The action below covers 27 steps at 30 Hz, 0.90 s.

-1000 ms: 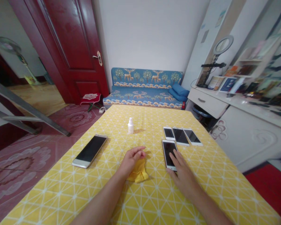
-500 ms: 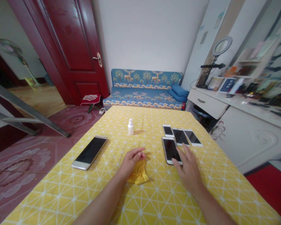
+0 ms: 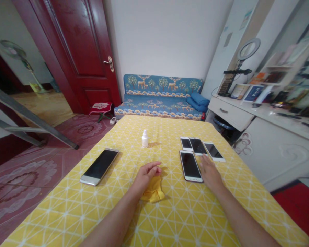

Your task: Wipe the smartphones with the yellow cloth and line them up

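Moved off the nearest phone, your right hand [image 3: 209, 174] lies open, fingers flat on the yellow tablecloth [image 3: 185, 214] just beside that phone [image 3: 191, 166]. Your left hand [image 3: 146, 176] stays curled, fingers loosely closed, over a crumpled yellow rag [image 3: 153, 192]; whether they grip it, you cannot tell. Three more phones [image 3: 197, 146] lie beyond, a lone phone [image 3: 99, 167] sits left, and a small white bottle [image 3: 144, 139] stands upright between, its contents hidden. A blue sofa [image 3: 159, 92] waits past the table.
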### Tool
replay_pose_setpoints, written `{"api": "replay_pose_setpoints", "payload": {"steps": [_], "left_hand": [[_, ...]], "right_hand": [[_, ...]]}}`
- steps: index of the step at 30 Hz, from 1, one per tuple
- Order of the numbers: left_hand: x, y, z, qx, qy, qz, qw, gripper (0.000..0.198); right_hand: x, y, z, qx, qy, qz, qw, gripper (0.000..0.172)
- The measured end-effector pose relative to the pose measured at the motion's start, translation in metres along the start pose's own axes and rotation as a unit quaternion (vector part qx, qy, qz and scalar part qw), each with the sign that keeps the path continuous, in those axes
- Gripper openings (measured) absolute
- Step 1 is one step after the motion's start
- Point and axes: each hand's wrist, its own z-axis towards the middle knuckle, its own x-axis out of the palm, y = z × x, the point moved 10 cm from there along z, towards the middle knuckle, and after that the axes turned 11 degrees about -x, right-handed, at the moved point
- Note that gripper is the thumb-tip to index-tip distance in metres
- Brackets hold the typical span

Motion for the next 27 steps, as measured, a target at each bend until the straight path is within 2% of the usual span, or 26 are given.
{"api": "replay_pose_setpoints", "payload": {"steps": [4,7,9,12,14,18,21,24,25,27], "left_hand": [[-0.001,0.001,0.001,0.004,0.001,0.010,1.000,0.039],[-0.002,0.000,0.001,0.009,-0.005,0.011,1.000,0.039],[-0.001,0.000,0.001,0.008,-0.003,0.005,1.000,0.039],[0.000,0.000,0.000,0.001,0.001,-0.001,1.000,0.040],[0.000,-0.001,0.000,0.000,0.000,-0.001,1.000,0.040],[-0.001,0.000,0.000,-0.001,-0.001,-0.007,1.000,0.041],[-0.002,0.001,0.001,0.001,-0.002,-0.008,1.000,0.042],[-0.003,0.002,0.002,0.002,-0.003,-0.007,1.000,0.042],[-0.003,0.002,0.002,0.003,-0.003,-0.006,1.000,0.041],[-0.002,0.001,0.002,0.003,-0.004,-0.004,1.000,0.041]], "right_hand": [[-0.008,0.002,0.004,0.011,-0.011,0.008,1.000,0.054],[-0.023,0.026,-0.006,-0.017,-0.029,0.031,0.999,0.056],[-0.024,0.056,-0.017,-0.082,0.003,0.051,0.995,0.053],[-0.008,0.091,-0.034,-0.152,0.106,0.062,0.981,0.050],[-0.001,0.096,-0.036,-0.149,0.131,0.067,0.978,0.048],[0.003,0.094,-0.030,-0.139,0.132,0.066,0.979,0.048],[-0.014,0.077,-0.027,-0.104,0.064,0.030,0.992,0.051],[-0.041,0.027,-0.029,0.037,-0.038,-0.050,0.997,0.064],[-0.043,0.006,-0.031,0.094,-0.036,-0.073,0.992,0.069],[-0.034,-0.031,-0.032,0.187,0.026,-0.097,0.977,0.076]]}}
